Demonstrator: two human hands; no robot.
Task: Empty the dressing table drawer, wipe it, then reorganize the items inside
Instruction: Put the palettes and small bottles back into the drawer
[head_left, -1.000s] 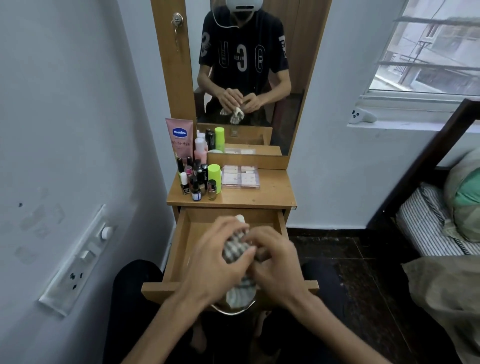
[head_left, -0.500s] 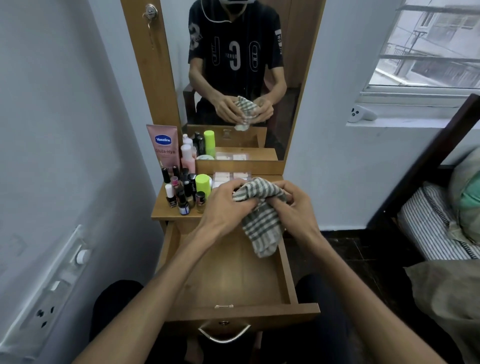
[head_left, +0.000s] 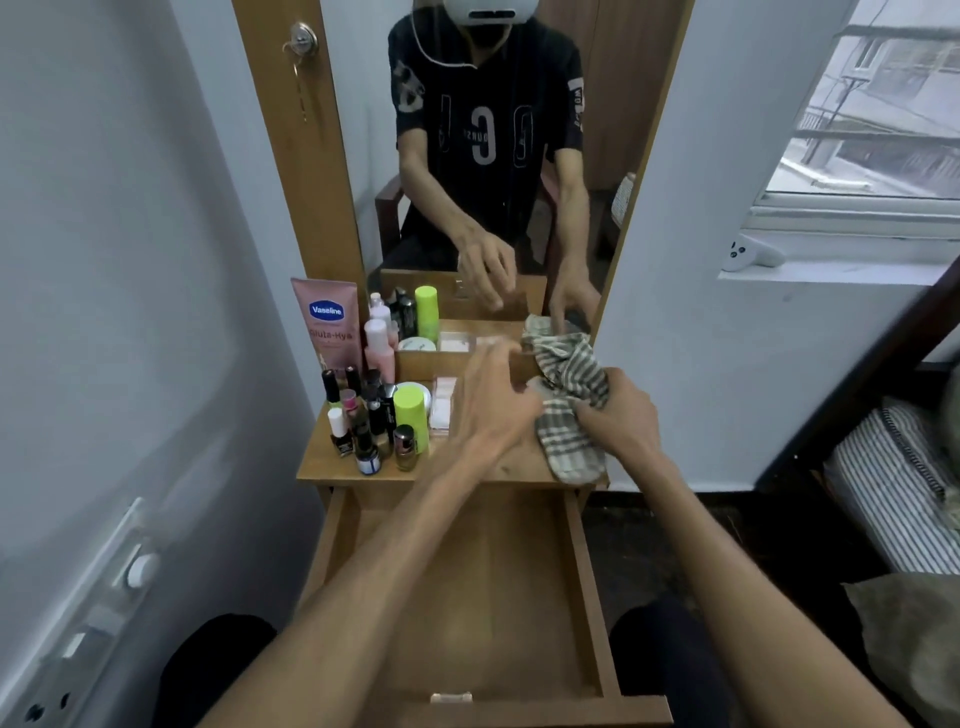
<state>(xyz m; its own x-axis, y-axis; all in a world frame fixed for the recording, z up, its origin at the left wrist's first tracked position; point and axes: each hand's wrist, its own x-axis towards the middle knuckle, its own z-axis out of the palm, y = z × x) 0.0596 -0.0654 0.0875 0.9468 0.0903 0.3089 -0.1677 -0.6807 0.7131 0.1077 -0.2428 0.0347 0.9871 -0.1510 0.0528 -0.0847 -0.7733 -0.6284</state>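
Gripping checked cloth in right hand, we set it on tabletop by mirror, likely parking it since wiping looked done. Left hand hovered loosely open, blurred, holding nothing. Drawer stood pulled out, bare; bottles clustered at tabletop's left, awaiting return.

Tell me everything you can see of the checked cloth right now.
The grey-green and white checked cloth looks like soft woven fabric, crumpled and bunched, not folded. It lies on the right side of the wooden dressing table top, its far end against the mirror, its near end reaching the top's front edge above the open wooden drawer. The right hand grips its middle; the left hand is beside it, fingers open.
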